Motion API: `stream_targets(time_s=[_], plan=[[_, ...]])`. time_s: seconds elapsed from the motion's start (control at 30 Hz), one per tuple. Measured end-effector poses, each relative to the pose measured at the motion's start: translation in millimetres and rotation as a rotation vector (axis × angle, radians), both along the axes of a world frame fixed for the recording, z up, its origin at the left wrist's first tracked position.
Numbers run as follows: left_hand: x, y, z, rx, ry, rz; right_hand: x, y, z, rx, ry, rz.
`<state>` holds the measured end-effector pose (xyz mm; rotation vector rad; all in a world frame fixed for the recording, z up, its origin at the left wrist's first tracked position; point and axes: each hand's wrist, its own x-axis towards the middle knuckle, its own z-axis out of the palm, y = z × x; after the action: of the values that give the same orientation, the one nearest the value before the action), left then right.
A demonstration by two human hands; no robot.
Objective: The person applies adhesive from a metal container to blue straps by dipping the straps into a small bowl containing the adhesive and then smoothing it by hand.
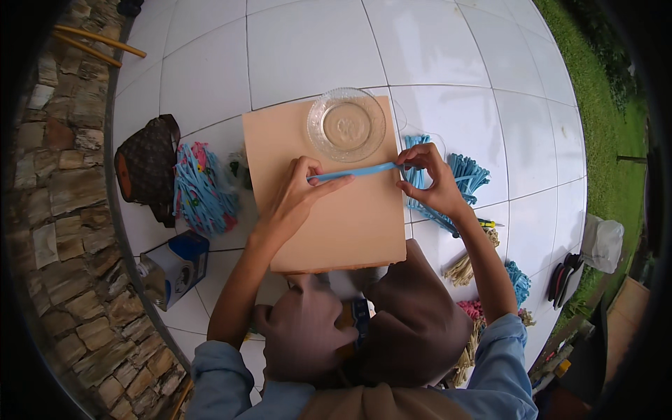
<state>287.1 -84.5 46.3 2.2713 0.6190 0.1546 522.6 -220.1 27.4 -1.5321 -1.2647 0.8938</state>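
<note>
A flat light-blue strip (360,171) stretches between my two hands above a tan board (336,231). My left hand (297,192) grips the strip's left end, one finger lying along its lower edge. At the other end, the fingertips of my right hand (435,180) hold the strip, with the thumb a little apart below. A clear patterned glass plate (316,126) rests on the far part of the board, just beyond the strip. Bundles of blue strips (467,175) lie on the floor beside my right hand, which partly hides them.
On the left are a pile of blue and pink strips (203,189), a brown bag (147,161) and a blue metal can (178,266). Beige bundles (460,269), a yellow screwdriver (488,223) and a dark phone-like object (565,278) lie right. A stone wall (73,192) borders the white tiles.
</note>
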Motion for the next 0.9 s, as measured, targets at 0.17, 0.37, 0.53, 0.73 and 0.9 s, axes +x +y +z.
stream_targets(time_s=[0.17,0.37,0.53,0.73,0.9], plan=[[2,5,-4,0.154,-0.015,-0.046,1,0,-4,-0.012,-0.011,0.000],[7,7,1,0.153,-0.026,-0.028,0,-4,-4,-0.024,-0.021,-0.020],[7,9,0,0.113,-0.037,-0.017,-1,-3,-2,-0.017,-0.026,-0.013],[11,7,9,0.048,-0.010,0.018,0,-7,-6,-0.045,0.016,-0.029],[9,6,8,0.181,-0.008,-0.028,-5,-17,-17,0.143,-0.212,-0.057]])
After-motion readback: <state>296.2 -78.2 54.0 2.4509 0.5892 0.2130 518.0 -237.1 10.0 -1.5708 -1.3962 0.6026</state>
